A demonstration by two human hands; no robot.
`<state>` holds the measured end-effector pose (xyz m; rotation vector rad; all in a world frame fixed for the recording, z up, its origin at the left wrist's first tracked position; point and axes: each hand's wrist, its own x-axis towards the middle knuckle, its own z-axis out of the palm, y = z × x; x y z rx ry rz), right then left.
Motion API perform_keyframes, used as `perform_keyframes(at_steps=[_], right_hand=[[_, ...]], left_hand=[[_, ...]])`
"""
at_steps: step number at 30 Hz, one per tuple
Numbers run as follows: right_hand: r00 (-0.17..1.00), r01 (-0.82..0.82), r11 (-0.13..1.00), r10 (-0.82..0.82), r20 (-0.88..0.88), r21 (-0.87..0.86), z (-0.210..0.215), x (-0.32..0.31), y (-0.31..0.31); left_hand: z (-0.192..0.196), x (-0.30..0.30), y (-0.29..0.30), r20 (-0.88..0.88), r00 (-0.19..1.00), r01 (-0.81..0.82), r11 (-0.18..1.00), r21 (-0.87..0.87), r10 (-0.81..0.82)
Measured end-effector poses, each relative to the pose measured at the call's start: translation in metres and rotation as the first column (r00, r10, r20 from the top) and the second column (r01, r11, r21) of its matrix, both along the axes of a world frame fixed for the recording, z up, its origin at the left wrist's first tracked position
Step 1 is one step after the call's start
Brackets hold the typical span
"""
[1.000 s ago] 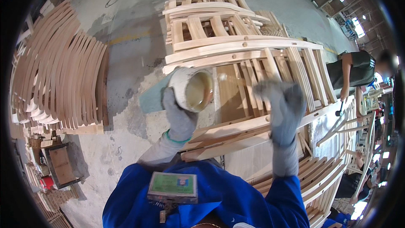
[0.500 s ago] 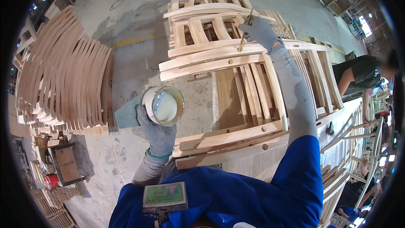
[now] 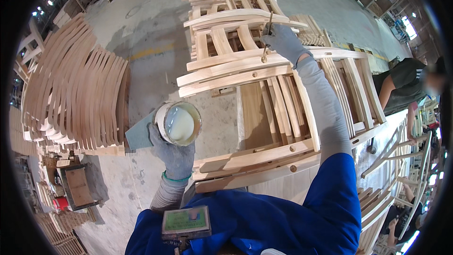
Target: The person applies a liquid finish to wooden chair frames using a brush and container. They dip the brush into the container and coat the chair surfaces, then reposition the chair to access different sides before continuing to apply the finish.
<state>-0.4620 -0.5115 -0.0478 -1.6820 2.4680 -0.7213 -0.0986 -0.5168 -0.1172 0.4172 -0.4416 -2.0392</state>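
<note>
My left hand (image 3: 173, 157), in a grey knitted glove, grips a round tub (image 3: 162, 119) from below and the side. Milky white liquid (image 3: 180, 125), like glue, lies inside it. Farther out, my gloved right hand (image 3: 286, 42) pinches a thin brown stick (image 3: 270, 20), held nearly upright. The stick's lower end is at a round hole in a curved wooden rail (image 3: 229, 70); how far it goes in I cannot tell. That rail belongs to a stack of pale wooden frames with slats. A nearer rail (image 3: 255, 160) of the stack has similar holes.
Many curved wooden parts (image 3: 71, 89) stand stacked on the left. A blue-grey flat piece (image 3: 140, 133) lies beyond the tub. A brown box (image 3: 76, 185) stands at lower left. Another person (image 3: 401, 85) works on the right near a wooden chair frame (image 3: 401, 151).
The whole view has shifted slightly. My right hand has turned the stick more upright, its tip still at the rail hole. The left hand keeps hold of the tub.
</note>
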Motion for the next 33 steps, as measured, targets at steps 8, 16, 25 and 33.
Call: perform_keyframes(at_steps=[8,16,25,33], right_hand=[[0.978,0.118,0.993,-0.112,0.175,-0.026,0.001,0.005,-0.001],[0.896,0.192,0.930,-0.035,0.442,-0.314,0.034,0.032,0.057],[0.622,0.085,0.836,0.381,0.684,-0.542,0.065,0.174,0.133],[0.576,0.237,0.616,0.533,0.619,-0.751,0.049,0.188,0.153]], left_hand=[[0.022,-0.016,0.007,0.089,0.996,-0.023,0.996,-0.085,0.030],[0.028,-0.037,-0.001,0.301,0.951,0.062,0.904,-0.422,0.075],[0.042,-0.056,0.007,-0.057,0.909,0.379,0.876,-0.298,-0.412],[0.047,-0.055,0.009,-0.359,0.742,0.468,0.821,-0.326,-0.565]])
